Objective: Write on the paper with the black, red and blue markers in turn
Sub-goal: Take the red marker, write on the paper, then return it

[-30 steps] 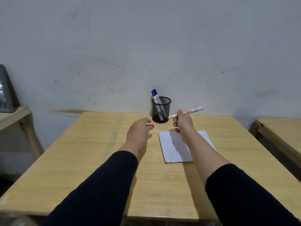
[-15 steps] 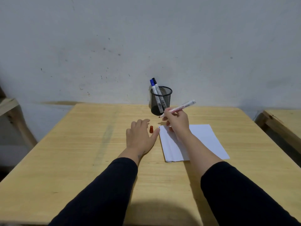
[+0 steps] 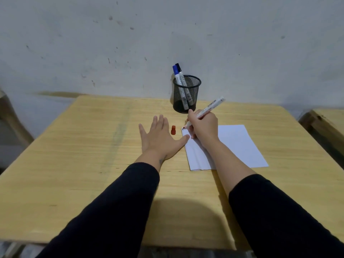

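A white sheet of paper [image 3: 236,144] lies on the wooden table [image 3: 93,164], right of centre. My right hand [image 3: 203,128] grips the uncapped red marker [image 3: 210,107], its tip touching the paper's far left corner. The red cap [image 3: 173,130] stands on the table just left of the paper. My left hand [image 3: 159,138] lies flat and open beside the cap, thumb touching the paper's left edge. The blue marker [image 3: 176,74] and black marker [image 3: 179,67] stand in a black mesh pen cup [image 3: 186,94] at the table's far edge.
A grey scuffed wall rises right behind the table. Another wooden table [image 3: 329,120] stands at the right, across a narrow gap. Part of a wooden piece of furniture [image 3: 11,118] shows at the far left.
My left hand set the red cap down and flattened on the table. My right hand lowered the red marker, bringing its tip onto the paper's corner. The camera tilted down.
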`<state>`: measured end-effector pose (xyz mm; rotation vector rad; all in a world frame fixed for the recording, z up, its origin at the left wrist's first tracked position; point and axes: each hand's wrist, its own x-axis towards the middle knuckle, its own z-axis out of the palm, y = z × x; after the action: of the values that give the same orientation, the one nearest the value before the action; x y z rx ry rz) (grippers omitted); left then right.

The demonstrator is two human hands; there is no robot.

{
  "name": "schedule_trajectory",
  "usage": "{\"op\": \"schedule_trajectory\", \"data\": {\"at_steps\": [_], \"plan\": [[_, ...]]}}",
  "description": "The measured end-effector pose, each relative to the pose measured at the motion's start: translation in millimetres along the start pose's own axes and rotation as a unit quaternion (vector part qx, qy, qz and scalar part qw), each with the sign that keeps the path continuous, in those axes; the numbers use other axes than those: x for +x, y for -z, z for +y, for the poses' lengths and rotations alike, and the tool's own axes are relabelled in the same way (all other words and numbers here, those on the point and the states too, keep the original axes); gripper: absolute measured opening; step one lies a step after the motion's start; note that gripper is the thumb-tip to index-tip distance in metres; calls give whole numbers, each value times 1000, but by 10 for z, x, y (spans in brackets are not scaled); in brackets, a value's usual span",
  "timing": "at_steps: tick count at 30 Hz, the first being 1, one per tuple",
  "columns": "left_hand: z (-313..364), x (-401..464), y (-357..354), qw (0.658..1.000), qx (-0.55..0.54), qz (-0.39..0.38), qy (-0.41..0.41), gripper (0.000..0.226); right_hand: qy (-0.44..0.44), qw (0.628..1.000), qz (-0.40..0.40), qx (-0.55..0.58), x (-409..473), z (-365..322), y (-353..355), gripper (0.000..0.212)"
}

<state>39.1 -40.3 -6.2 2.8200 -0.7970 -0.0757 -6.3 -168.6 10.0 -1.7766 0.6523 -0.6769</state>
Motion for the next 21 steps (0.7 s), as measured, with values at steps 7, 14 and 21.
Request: {"op": "schedule_trajectory", "data": {"at_steps": [7, 14, 21], "plan": [[7, 4, -8, 1000, 6, 1, 2, 104, 1, 1000, 6, -17, 5, 19, -26, 30], [9, -2, 13, 1000, 3, -5, 4, 104, 15, 999, 14, -46, 31, 55, -46, 29], [14, -1, 25, 1000, 2, -3, 4, 103, -7, 999, 31, -5, -17, -4, 2, 28]]}}
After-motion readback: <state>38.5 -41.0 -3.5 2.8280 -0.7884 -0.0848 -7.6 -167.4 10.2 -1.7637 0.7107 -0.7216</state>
